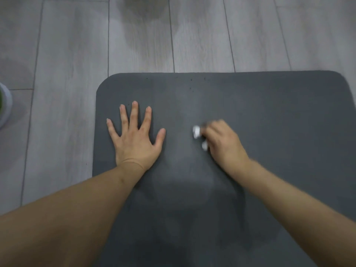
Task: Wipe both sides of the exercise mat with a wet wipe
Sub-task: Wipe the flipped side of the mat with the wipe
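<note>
Dim even light, right hand (221, 139) motion-blurred

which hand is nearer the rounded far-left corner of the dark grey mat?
Left. The left hand lies flat, fingers spread, on the dark grey foam exercise mat just below that corner; the right hand, gripping a crumpled white wet wipe, is mid-mat.

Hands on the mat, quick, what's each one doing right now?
Left hand: open, fingers spread, pressing flat on the exercise mat.
Right hand: curled round a balled-up white wet wipe, holding it on the mat.
</note>
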The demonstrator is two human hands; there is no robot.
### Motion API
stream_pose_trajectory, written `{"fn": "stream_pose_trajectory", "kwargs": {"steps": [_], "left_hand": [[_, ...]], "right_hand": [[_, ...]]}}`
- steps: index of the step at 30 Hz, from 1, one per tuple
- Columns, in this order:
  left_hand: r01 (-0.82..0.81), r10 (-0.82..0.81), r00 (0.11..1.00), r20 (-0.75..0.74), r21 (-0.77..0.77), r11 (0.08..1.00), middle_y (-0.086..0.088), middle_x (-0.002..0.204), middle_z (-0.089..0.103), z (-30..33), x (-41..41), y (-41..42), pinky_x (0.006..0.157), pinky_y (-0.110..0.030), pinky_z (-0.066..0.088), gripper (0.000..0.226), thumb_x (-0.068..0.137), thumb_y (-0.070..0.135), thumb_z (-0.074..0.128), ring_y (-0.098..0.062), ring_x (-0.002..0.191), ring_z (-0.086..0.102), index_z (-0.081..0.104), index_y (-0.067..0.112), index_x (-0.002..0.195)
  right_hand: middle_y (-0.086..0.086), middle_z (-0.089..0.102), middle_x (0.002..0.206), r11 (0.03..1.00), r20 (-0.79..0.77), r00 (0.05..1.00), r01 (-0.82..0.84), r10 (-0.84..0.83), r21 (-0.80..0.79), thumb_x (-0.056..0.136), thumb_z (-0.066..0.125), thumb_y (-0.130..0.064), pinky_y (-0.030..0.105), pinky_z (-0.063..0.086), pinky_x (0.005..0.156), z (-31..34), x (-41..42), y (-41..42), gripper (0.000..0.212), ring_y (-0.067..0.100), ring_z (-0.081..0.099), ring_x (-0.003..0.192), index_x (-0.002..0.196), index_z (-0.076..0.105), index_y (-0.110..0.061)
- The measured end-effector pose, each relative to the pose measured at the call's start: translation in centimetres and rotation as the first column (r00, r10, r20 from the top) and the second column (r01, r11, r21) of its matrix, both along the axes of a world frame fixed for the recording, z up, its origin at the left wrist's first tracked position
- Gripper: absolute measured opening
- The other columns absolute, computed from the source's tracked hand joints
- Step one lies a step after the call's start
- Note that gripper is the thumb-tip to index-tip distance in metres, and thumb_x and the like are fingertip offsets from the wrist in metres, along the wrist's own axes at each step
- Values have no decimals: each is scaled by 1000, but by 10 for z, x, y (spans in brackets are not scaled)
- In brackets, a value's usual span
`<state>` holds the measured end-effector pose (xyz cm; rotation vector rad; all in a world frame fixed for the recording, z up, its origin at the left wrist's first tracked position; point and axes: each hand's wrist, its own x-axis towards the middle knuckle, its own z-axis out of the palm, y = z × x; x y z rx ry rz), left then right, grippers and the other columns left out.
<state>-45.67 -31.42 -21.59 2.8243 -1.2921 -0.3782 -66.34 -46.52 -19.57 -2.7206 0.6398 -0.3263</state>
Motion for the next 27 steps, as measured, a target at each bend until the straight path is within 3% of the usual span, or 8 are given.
{"fn": "stream_pose_trajectory", "kwargs": {"steps": [3,6,10,14,17,20,24,27], "left_hand": [[3,-3,1000,-3,76,997,-4,172,-14,5,-3,0,120,-71,-6,74,101,67,10,-33,155,-23,-2,32,164],[-3,6,999,-45,48,999,-3,173,-8,15,-20,-21,117,-76,1,64,105,49,22,-32,157,-17,10,26,164],[13,-21,993,-112,-72,997,7,173,-4,12,-49,-73,111,-81,-6,55,107,47,19,-20,158,-16,17,42,161],[1,-2,1000,-28,-50,999,4,173,0,-5,-53,-84,117,-73,-8,59,104,56,14,-25,159,-12,16,43,161],[14,-14,1000,-6,-83,996,3,173,6,-4,-49,-86,117,-73,-4,58,103,55,18,-27,159,-7,22,43,160],[15,-15,1000,2,-70,997,2,172,9,-4,-50,-88,118,-73,-2,58,102,55,19,-28,159,-4,24,43,159],[17,-16,1000,12,-58,998,2,172,8,-5,-50,-88,118,-73,-2,59,103,56,18,-28,159,-5,23,43,160],[12,-10,1000,28,-52,999,1,173,9,-5,-50,-89,120,-71,0,59,103,55,18,-28,159,-5,24,42,160]], "right_hand": [[12,63,104,995,-45,996,-75,77,62,101,52,-2,32,47,81,7,-78,56,20,28,52,86,108,71,1],[11,61,101,996,-78,994,-75,78,37,101,52,-4,34,50,77,6,-93,54,20,28,52,83,107,70,0],[7,55,86,997,13,998,60,-61,40,98,63,-11,39,46,72,3,-30,-11,7,27,49,83,98,67,-5],[17,57,82,975,111,970,221,-218,-20,94,49,-21,41,43,69,-10,65,-103,24,33,51,83,87,63,-2],[19,57,86,968,113,964,246,-241,-39,94,46,-24,37,42,69,-12,100,-135,31,35,55,82,86,65,0],[13,57,83,990,87,987,141,-138,-27,90,60,-4,39,44,68,-12,65,-117,9,32,54,82,93,68,-3],[10,58,90,997,-15,1000,4,-2,76,101,52,0,36,45,74,-1,-43,-46,18,31,52,80,103,70,-1],[10,58,97,992,-75,994,-75,83,98,96,50,6,35,47,72,5,-80,-29,24,27,51,80,109,69,0]]}}
